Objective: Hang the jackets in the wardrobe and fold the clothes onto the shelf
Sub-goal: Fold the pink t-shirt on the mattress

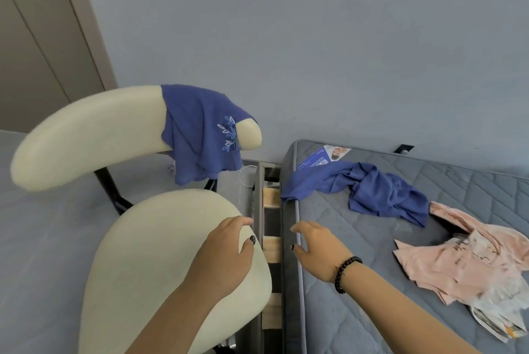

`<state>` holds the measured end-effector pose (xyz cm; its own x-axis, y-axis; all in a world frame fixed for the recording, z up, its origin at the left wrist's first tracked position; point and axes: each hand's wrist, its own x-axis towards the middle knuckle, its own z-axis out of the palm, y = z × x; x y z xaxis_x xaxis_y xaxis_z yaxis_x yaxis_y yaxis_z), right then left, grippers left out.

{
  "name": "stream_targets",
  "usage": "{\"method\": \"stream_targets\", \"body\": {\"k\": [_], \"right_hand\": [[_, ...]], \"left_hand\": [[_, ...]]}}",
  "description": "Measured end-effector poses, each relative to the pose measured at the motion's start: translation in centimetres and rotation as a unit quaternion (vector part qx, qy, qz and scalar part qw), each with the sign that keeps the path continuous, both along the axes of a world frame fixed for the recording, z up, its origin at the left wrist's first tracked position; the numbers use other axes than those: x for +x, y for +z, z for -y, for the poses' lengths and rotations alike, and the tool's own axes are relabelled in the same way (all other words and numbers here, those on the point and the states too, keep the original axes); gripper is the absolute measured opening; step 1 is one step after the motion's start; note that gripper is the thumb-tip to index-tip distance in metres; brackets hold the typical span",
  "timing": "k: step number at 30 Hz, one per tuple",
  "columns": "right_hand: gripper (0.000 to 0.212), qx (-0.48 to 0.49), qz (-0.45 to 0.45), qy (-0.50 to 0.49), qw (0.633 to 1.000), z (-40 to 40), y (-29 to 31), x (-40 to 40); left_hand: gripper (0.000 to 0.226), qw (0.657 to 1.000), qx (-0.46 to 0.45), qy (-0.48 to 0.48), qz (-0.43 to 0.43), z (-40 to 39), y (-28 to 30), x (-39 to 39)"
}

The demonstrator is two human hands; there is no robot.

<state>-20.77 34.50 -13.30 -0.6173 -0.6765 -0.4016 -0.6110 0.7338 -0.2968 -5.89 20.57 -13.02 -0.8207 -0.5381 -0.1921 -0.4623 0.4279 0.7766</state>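
My left hand (226, 250) hangs over the cream chair seat (148, 253), my right hand (317, 248) over the mattress (357, 310) edge; both loose-fingered, holding nothing. Right of them a pink garment (458, 259) lies crumpled. Farther off, a blue garment (378, 190) sprawls on the mattress. Another blue garment with embroidered leaves (197, 136) drapes the chair's backrest (86, 136).

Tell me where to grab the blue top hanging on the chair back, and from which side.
Pinch the blue top at its fold along the crest of the chair back, coming from above. It drapes over both sides, so lifting straight up should free it. The left hand is likely nearer.
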Motion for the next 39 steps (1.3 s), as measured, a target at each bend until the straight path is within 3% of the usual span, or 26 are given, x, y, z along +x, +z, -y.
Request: {"method": "stream_targets", "body": {"k": [6,13,19,26,29,31,33,36,39], "right_hand": [[0.042,0.002,-0.037,0.045,0.998,-2.4,-7.3,-2.8],[0.043,-0.010,-0.065,0.081,0.995,-12.9,-12.4,-5.9],[0.040,-0.035,-0.048,0.015,0.998,-24.9,-13.0,-8.2],[0.036,-0.060,-0.012,-0.167,0.984,-34.9,-15.6,-13.8],[0.013,-0.112,0.059,-0.313,0.941,-37.1,-18.2,-17.3],[0.011,-0.194,0.145,-0.414,0.877,-37.8,-20.3,-19.7],[0.017,-0.284,0.236,-0.487,0.791,-37.7,-21.2,-20.8],[0.030,-0.361,0.324,-0.528,0.697,-36.3,-21.3,-20.5],[0.041,-0.384,0.379,-0.521,0.661,-34.8,-22.2,-20.4]], "left_hand": [[0.038,0.998,-0.056,0.009,-0.001,-2.7,-6.2,-0.2],[0.035,0.993,-0.086,0.083,-0.012,-11.4,-10.5,0.3],[0.028,0.997,0.007,0.074,-0.019,-23.0,-10.3,-3.9],[0.027,0.999,-0.024,0.007,-0.020,-30.5,-9.8,-9.5],[0.023,0.999,-0.035,-0.011,-0.020,-32.1,-9.6,-10.5],[0.021,0.999,-0.039,-0.014,-0.021,-32.4,-9.5,-11.0],[0.020,0.999,-0.038,-0.008,-0.026,-32.5,-9.7,-11.5],[0.021,0.999,-0.038,-0.001,-0.014,-32.6,-9.9,-11.9],[0.021,0.999,-0.038,-0.007,0.007,-32.6,-10.0,-12.1]]}}
